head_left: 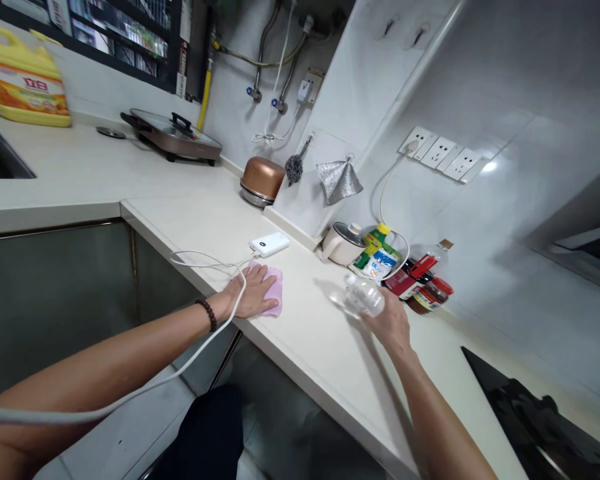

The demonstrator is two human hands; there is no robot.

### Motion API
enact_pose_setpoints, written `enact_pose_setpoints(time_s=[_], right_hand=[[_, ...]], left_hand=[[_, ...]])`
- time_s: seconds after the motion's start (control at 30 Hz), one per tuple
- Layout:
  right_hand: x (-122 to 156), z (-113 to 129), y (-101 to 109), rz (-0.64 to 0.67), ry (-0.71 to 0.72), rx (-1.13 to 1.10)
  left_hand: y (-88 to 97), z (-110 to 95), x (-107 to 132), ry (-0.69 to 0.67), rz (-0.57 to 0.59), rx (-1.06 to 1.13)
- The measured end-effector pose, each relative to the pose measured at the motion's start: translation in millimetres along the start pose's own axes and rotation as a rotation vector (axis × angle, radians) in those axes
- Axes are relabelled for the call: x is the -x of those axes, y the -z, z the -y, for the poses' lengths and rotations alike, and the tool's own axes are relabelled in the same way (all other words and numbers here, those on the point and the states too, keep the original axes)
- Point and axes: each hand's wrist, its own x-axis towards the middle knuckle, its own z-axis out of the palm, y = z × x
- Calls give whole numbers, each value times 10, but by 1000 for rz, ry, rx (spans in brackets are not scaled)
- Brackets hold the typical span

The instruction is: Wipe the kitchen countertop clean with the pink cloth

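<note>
My left hand [251,293] lies spread on the cloth [276,288]; my right hand [391,323] grasps the bottle [364,295]. Probably wiping; next calls for sweeping the bench [320,347] evenly.

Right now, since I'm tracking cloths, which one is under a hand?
The pink cloth, on the counter beneath the left hand; the silver cloth hangs on the wall.

Pink cloth [276,291], colourless bottle [364,296], off-white counter [325,347]

We reach out our left arm [125,363], left hand [250,291] flat, palm down; our right arm [437,413] extends too, right hand [393,323] curled in a grip.
</note>
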Motion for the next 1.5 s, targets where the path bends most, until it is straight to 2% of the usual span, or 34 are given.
enact_pose_setpoints(time_s=[0.1, 0.23, 0.33, 0.4, 0.47, 0.6, 0.67, 0.7, 0.77, 0.83, 0.97, 1.07, 1.17, 1.23, 1.33, 1.5], right_hand=[[92, -327, 146, -156, -232, -218], [301, -768, 284, -368, -599, -394], [430, -1020, 273, -509, -724, -519], [472, -1130, 243, -543, -731, -606], [491, -1198, 237, -575, -698, -604], [531, -1240, 357, -797, -528, -329], [554, -1207, 452, -908, -383, -197], [561, -1172, 491, -940, -309, -150], [563, -1069, 538, -954, -193, -94], [551, -939, 537, -912, -126, -79], [516, -744, 492, -807, -69, -98], [509, -717, 521, -818, -51, -51], [512, -685, 580, -873, -31, 5], [507, -605, 588, -893, -11, -36], [477, -423, 531, -834, 48, -141], [401, -241, 429, -712, 158, -247]], left_hand=[[-13, -123, -156, 46, 27, 0], [-46, -386, -539, 91, 98, 26], [-105, -729, -873, 122, 133, 55], [-187, -1064, -1048, 98, 151, 81], [-313, -1476, -1152, 17, 174, 119], [-623, -2303, -1191, -285, 202, 180], [-730, -2554, -1207, -393, 188, 187], [-758, -2610, -1231, -430, 184, 184], [-762, -2573, -1318, -453, 177, 170], [-707, -2357, -1448, -405, 163, 147], [-509, -1600, -1753, -161, 116, 102], [-378, -1021, -1947, 16, 62, 63], [-319, -657, -2089, 137, 43, 35], [-314, -556, -2151, 182, 46, 28], [-322, -551, -2175, 192, 58, 18], [-371, -805, -2074, 132, 113, -28]])
